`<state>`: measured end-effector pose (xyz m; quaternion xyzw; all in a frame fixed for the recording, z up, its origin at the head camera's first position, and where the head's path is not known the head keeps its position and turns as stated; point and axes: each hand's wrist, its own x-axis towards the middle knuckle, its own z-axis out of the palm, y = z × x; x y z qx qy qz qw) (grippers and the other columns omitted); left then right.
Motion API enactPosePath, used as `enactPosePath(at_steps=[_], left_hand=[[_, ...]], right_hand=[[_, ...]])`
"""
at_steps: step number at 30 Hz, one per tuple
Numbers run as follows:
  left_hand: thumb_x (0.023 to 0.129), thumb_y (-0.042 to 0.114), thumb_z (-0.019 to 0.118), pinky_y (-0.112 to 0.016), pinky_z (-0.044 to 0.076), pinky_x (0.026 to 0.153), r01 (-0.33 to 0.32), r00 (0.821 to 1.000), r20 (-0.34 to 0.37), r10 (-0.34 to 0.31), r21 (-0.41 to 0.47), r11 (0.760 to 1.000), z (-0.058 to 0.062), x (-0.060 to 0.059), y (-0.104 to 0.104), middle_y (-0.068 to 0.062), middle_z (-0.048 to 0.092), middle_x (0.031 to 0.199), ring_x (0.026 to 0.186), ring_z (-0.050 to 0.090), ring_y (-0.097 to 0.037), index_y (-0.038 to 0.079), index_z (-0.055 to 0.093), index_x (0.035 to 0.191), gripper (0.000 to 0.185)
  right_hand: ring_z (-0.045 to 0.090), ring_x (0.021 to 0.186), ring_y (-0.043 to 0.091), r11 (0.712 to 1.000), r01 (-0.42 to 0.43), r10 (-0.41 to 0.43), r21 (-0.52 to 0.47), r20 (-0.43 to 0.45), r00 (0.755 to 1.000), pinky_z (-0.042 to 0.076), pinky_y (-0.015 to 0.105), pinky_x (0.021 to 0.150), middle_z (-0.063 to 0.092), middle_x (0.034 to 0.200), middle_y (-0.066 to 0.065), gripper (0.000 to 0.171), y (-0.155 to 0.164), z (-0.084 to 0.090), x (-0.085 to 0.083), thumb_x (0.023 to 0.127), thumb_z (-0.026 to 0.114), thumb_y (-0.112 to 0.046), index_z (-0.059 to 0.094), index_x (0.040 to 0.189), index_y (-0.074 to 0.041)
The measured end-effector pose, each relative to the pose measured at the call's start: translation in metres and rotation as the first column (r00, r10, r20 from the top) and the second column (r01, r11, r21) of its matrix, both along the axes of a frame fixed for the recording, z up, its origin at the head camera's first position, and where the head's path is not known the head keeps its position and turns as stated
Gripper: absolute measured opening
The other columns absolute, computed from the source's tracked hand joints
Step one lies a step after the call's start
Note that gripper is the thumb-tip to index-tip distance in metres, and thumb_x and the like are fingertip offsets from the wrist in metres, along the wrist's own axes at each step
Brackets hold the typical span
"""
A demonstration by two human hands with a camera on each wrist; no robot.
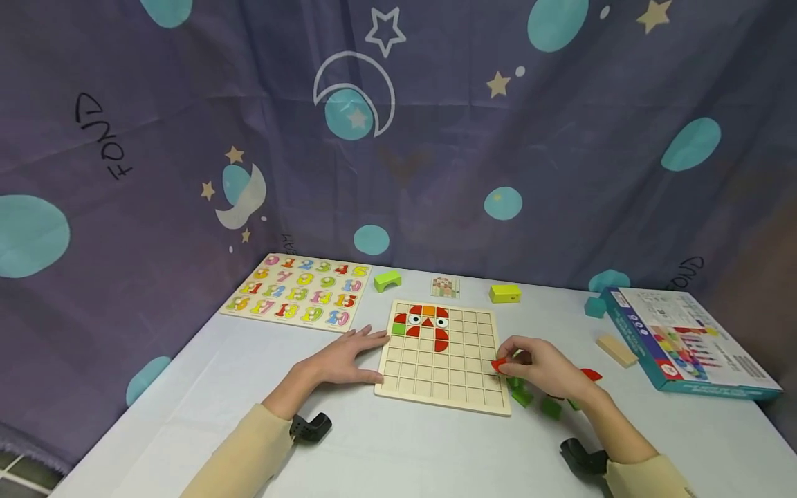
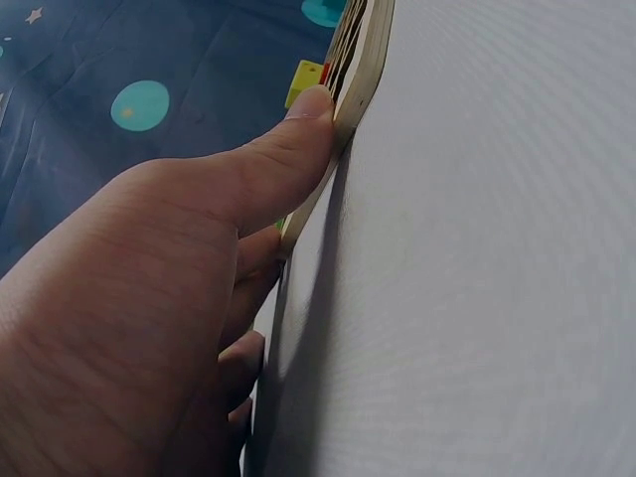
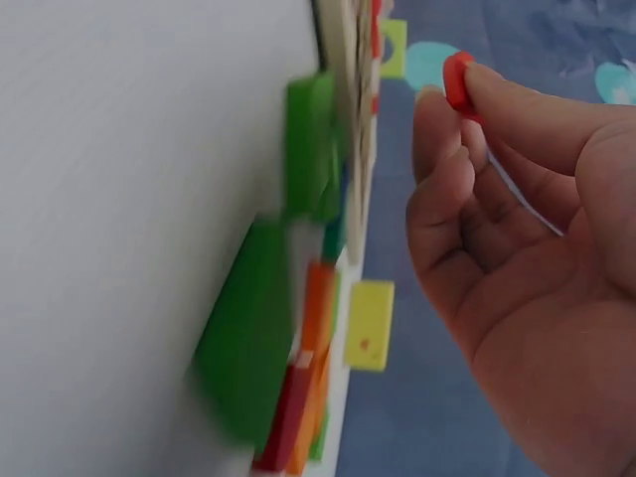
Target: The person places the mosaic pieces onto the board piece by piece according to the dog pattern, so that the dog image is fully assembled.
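A square wooden grid board (image 1: 448,377) lies on the table. Near its top left, red quarter-round pieces (image 1: 441,340), two eye pieces (image 1: 441,322), an orange piece and a green square (image 1: 398,329) fill some cells. My left hand (image 1: 345,356) is at the board's left side, fingers extended, its thumb (image 2: 308,104) touching the board's edge. Between thumb and fingertips, my right hand (image 1: 542,366) pinches a small red piece (image 3: 457,84) above the board's right edge. Loose green pieces (image 1: 551,407) lie beneath that hand, which partly hides them. Another red piece (image 1: 591,374) shows beyond it.
A number puzzle board (image 1: 339,301) lies back left. Behind the grid board are a green arch block (image 1: 387,280), a picture card (image 1: 445,286) and a yellow block (image 1: 505,294). At right are a teal block (image 1: 595,307), a plain wooden block (image 1: 616,351) and a flat box (image 1: 697,346).
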<state>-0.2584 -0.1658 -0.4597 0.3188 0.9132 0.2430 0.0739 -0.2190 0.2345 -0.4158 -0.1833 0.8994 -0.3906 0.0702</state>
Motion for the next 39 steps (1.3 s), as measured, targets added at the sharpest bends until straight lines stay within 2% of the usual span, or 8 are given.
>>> enactPosePath(at_steps=[6, 17, 21, 25, 30, 36, 39], left_hand=[[0.087, 0.056, 0.072, -0.049, 0.011, 0.122, 0.003, 1.000, -0.005, -0.003, -0.011, 1.000, -0.001, -0.001, 0.000, 0.006, 0.035, 0.161, 0.152, 0.018, -0.028, 0.019, 0.045, 0.154, 0.081], [0.087, 0.055, 0.073, -0.049, 0.011, 0.122, 0.005, 1.000, -0.014, -0.005, -0.007, 1.000, 0.000, -0.001, 0.000, 0.005, 0.035, 0.161, 0.152, 0.018, -0.029, 0.018, 0.045, 0.154, 0.081], [0.087, 0.052, 0.074, -0.051, 0.012, 0.122, 0.016, 1.000, -0.010, -0.016, 0.013, 1.000, 0.001, 0.000, 0.000, 0.002, 0.036, 0.161, 0.151, 0.019, -0.032, 0.015, 0.046, 0.154, 0.081], [0.087, 0.050, 0.075, -0.053, 0.013, 0.121, 0.032, 0.999, -0.005, -0.032, 0.036, 0.999, 0.002, 0.000, 0.000, -0.002, 0.037, 0.160, 0.151, 0.020, -0.035, 0.012, 0.047, 0.153, 0.080], [0.088, 0.051, 0.074, -0.051, 0.012, 0.122, 0.024, 1.000, -0.003, -0.024, 0.014, 1.000, 0.002, 0.000, -0.001, 0.001, 0.035, 0.161, 0.151, 0.018, -0.032, 0.016, 0.046, 0.154, 0.080], [0.087, 0.050, 0.075, -0.050, 0.012, 0.122, 0.015, 1.000, 0.002, -0.015, 0.008, 1.000, 0.003, 0.000, 0.000, 0.002, 0.035, 0.161, 0.152, 0.018, -0.031, 0.016, 0.046, 0.154, 0.080], [0.087, 0.050, 0.075, -0.050, 0.012, 0.122, 0.014, 1.000, 0.002, -0.014, 0.006, 1.000, 0.003, 0.000, 0.001, 0.002, 0.035, 0.161, 0.152, 0.018, -0.031, 0.016, 0.046, 0.154, 0.080]], right_hand=[[0.065, 0.078, 0.022, 0.998, -0.038, 0.039, -0.058, 0.002, 0.999, 0.053, 0.026, 0.066, 0.064, 0.095, 0.004, 0.009, -0.022, 0.002, -0.010, 0.092, 0.075, -0.011, 0.066, 0.095, -0.007], [0.068, 0.081, 0.020, 0.992, -0.052, 0.054, -0.119, 0.014, 0.998, 0.055, 0.029, 0.067, 0.061, 0.095, 0.007, 0.007, -0.057, -0.001, -0.029, 0.094, 0.071, -0.008, 0.065, 0.096, -0.005], [0.065, 0.077, 0.019, 0.986, -0.088, 0.088, -0.142, -0.010, 0.996, 0.056, 0.029, 0.067, 0.061, 0.094, 0.008, 0.008, -0.068, 0.000, -0.035, 0.095, 0.069, -0.005, 0.066, 0.101, -0.001], [0.062, 0.078, 0.019, 0.978, -0.133, 0.128, -0.158, -0.039, 0.991, 0.056, 0.028, 0.068, 0.060, 0.095, 0.008, 0.016, -0.076, 0.000, -0.040, 0.096, 0.067, -0.003, 0.069, 0.111, 0.001], [0.059, 0.084, 0.021, 0.974, -0.166, 0.157, -0.153, -0.070, 0.985, 0.054, 0.029, 0.070, 0.062, 0.097, 0.006, 0.020, -0.085, -0.002, -0.045, 0.096, 0.067, -0.004, 0.071, 0.114, 0.001], [0.060, 0.087, 0.021, 0.980, -0.149, 0.141, -0.135, -0.063, 0.988, 0.054, 0.032, 0.077, 0.064, 0.098, 0.004, 0.016, -0.094, -0.004, -0.050, 0.094, 0.070, -0.006, 0.071, 0.109, -0.001], [0.061, 0.080, 0.020, 0.985, -0.123, 0.118, -0.125, -0.047, 0.992, 0.053, 0.033, 0.072, 0.064, 0.095, 0.003, 0.013, -0.099, -0.004, -0.053, 0.093, 0.071, -0.006, 0.072, 0.106, -0.004]])
